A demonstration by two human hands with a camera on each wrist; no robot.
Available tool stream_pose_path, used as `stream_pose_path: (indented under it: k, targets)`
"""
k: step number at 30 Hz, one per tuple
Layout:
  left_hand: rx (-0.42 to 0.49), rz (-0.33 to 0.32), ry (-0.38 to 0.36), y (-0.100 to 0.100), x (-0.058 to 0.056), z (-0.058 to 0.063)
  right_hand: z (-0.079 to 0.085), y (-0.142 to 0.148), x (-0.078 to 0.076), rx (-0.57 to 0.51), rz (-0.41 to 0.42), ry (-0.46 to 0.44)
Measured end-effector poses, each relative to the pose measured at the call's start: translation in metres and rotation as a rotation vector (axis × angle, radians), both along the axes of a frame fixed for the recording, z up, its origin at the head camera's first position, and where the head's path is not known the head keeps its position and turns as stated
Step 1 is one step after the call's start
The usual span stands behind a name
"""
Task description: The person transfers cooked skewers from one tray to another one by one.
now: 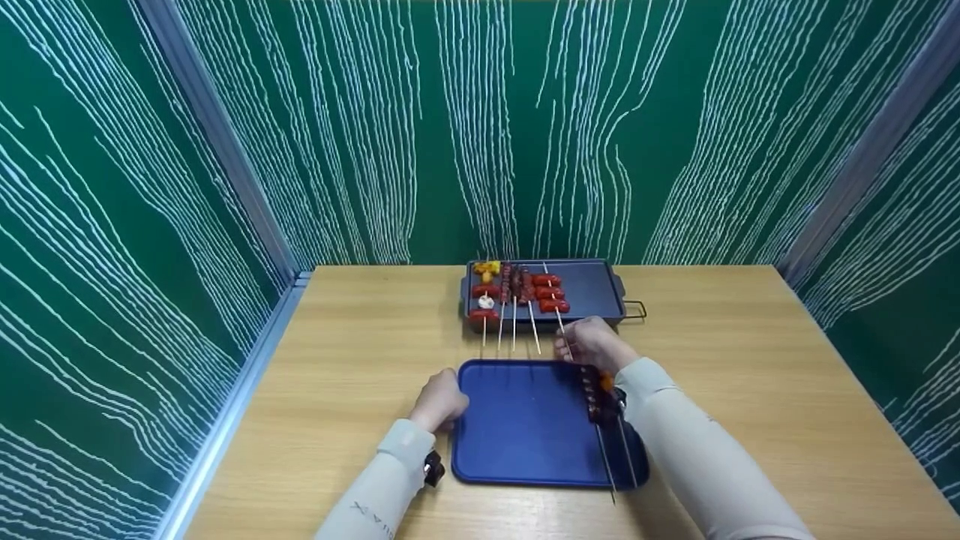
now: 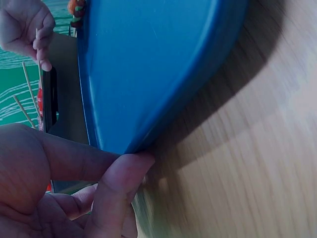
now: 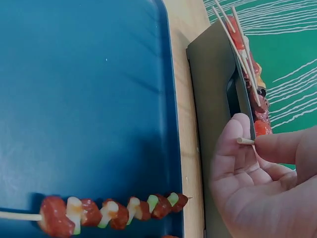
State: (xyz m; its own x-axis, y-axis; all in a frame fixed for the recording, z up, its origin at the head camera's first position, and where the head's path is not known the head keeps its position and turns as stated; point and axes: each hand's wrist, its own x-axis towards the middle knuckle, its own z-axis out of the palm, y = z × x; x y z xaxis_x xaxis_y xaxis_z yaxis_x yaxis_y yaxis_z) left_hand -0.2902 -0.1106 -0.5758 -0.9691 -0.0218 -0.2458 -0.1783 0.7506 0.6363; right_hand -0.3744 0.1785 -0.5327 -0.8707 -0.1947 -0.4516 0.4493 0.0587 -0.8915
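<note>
Camera layout: head, both wrists
My head camera looks forward and down across the tabletop; both close wrist views share the blue tray.

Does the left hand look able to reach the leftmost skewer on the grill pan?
Probably yes: its bare stick juts uncovered past the near edge of the pan, though the left hand would first need to release the blue tray.

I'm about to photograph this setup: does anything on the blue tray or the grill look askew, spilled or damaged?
I see nothing spilled or damaged on the blue tray or the grill. One small oddity: a skewer on the tray has its bare stick poking past the near rim.
</note>
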Motion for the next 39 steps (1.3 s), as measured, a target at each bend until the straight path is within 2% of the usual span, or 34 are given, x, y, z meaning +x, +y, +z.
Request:
stream_pose_path:
  k: [4,18,26,34,39]
  targets:
    - [0.003,-0.002,0.001,0.000,0.000,0.000,0.002,-0.001,-0.002,-0.006,0.013,0.009]
    - [-0.002,-0.001,0.013,-0.001,0.000,0.000,0.010,-0.002,-0.001,0.030,-0.026,0.051]
    - [-0.010,-0.004,0.013,0.001,0.000,0.001,0.019,0.003,0.000,0.014,-0.041,0.068]
    - [-0.013,-0.003,0.020,0.002,0.002,0.002,0.030,0.010,0.006,0.009,-0.015,0.083]
    - [0.001,-0.005,-0.013,0.002,0.003,0.005,0.036,0.015,0.010,0.035,0.007,0.096]
